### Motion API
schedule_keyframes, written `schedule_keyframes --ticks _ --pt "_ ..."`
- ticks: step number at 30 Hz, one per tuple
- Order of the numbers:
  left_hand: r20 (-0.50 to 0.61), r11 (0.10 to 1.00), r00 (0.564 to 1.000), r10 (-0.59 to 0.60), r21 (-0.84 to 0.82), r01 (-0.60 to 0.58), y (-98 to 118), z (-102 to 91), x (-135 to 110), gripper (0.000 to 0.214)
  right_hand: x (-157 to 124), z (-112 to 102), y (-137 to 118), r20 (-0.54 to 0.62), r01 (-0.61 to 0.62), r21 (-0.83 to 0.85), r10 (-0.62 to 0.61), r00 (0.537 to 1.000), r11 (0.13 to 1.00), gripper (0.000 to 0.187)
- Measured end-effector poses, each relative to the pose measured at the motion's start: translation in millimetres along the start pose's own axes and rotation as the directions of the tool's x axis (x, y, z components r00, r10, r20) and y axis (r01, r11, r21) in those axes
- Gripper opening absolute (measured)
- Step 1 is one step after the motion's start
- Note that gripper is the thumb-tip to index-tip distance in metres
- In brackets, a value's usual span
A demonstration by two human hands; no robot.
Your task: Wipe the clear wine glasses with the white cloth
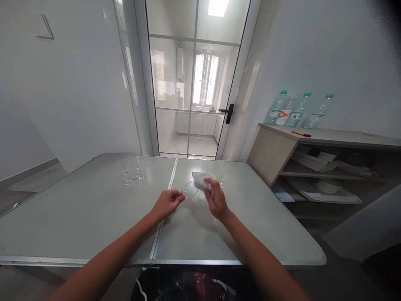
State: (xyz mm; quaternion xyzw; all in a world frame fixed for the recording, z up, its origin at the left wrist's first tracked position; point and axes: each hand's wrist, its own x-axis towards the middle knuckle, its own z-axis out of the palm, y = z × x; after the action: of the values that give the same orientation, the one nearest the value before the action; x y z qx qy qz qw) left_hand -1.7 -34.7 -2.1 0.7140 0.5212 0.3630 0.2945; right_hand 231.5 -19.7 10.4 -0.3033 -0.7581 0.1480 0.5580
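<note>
**Glass held tilted, cloth at its bowl**

Head view: a clear stemmed glass (189,189) is held tilted above the grey folding table (78,217), just past the centre seam. It is pinched at the stem/base end by the left hand (167,202), fingers closed narrow round it. A white crumpled cloth (201,180) is bunched in the right hand (216,200), fist closed on it, and is pressed against the bowel-side rim of the glass, approx. at its mouth; whether it goes inside cannot be told.

Other items: a pair of clear stemmed glasses (133,171) is stood upright on the table's left half, well apart from the hands. A lone stemmed glass (223,175) is stood upright just behind the cloth. On the wooden shelf unit (328,136) at right, clear plastic bottles with green caps (297,110) are lined up vs. the wall.

Progress, as judged: wiping looks mid-way on one glass of four. Which of the standing three are done is not shown, so approx. one to three glasses may be left.
</note>
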Motion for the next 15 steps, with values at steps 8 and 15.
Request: schedule_keyframes --ticks 8,15 --pt "0.165 0.464 0.721 0.673 0.665 -0.585 -11.4 19.0 -15.8 0.019 -0.5 23.4 -14.4 0.497 0.084 -0.246 0.051 0.866 0.966 0.025" --pt "0.133 0.479 0.653 0.746 0.575 -0.664 -9.4 18.9 -19.0 0.018 5.3 13.7 13.5 0.624 -0.753 0.204 0.509 0.592 0.626 0.052"
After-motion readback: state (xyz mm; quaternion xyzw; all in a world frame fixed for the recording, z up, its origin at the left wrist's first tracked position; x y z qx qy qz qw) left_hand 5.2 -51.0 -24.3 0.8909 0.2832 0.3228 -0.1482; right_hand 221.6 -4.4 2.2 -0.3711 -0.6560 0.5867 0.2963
